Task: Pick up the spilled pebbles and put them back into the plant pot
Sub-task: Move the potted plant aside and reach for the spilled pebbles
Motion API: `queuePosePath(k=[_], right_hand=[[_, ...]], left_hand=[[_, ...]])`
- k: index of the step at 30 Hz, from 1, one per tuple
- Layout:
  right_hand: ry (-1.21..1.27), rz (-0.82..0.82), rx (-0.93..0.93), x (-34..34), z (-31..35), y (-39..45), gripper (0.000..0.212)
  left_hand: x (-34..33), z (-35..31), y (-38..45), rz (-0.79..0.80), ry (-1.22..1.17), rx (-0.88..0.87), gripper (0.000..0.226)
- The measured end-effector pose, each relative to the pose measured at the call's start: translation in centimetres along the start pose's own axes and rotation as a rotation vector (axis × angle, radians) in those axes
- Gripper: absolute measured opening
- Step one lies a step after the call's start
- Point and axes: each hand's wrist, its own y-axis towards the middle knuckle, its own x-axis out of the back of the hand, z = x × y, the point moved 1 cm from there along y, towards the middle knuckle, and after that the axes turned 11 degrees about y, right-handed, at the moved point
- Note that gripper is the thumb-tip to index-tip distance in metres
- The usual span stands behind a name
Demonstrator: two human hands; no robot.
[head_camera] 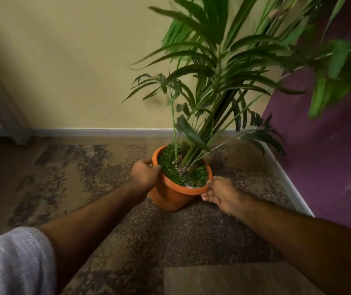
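Holding: both hands are gripping the rim of the plant pot, which is leaning toward the camera on the carpet.
Left hand: fingers are curling over the pot's left rim, thumb side lying on the lip; gripping the pot.
Right hand: thumb is pressing on top of the pot's near-right rim, fingers are curling under the lip; pinching the pot.
Plant pot: orange plastic, standing near the corner where the yellow wall is meeting the purple wall.
Pebbles: a small brownish cluster is lying inside the pot, at the foot of the stems, amid green grass-like cover.
Plant: long green fronds are leaning up and right from the pot.
Spill: no loose pebbles are showing plainly on the carpet around the pot; its speckled pattern is making small ones hard to tell apart.
Progress: judging by this, pebbles are already sitting in the pot and the work seems to be nearing its end, with straightening the pot and checking the carpet beside it left.
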Motion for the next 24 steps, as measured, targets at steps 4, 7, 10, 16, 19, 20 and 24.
queuePosePath(k=[4,7,10,16,19,20,24], right_hand=[[-0.004,0.033,0.036,-0.5,-0.3,-0.4,0.033],[-0.009,0.069,0.068,-1.0,-0.5,-0.4,0.037],[-0.015,0.095,0.075,-1.6,-0.8,-0.3,0.043],[-0.008,0.222,0.085,-2.1,-1.3,0.1,0.033],[0.005,0.287,0.08,-2.1,-1.3,0.5,0.036],[0.002,0.306,0.078,-2.0,-1.2,0.6,0.038],[0.0,0.36,0.061,-1.9,-0.9,1.1,0.044]], left_hand=[[0.9,1.0,0.0,0.013,-0.076,0.005,0.029],[1.7,1.8,0.1,0.042,-0.088,-0.006,0.03],[2.5,2.9,0.3,0.075,-0.095,0.004,0.025],[3.8,5.1,0.4,0.107,-0.116,0.046,0.025],[4.4,6.0,0.6,0.126,-0.109,0.055,0.028],[4.6,6.1,0.6,0.132,-0.111,0.052,0.028],[4.5,6.7,0.9,0.166,-0.186,0.075,0.029]])
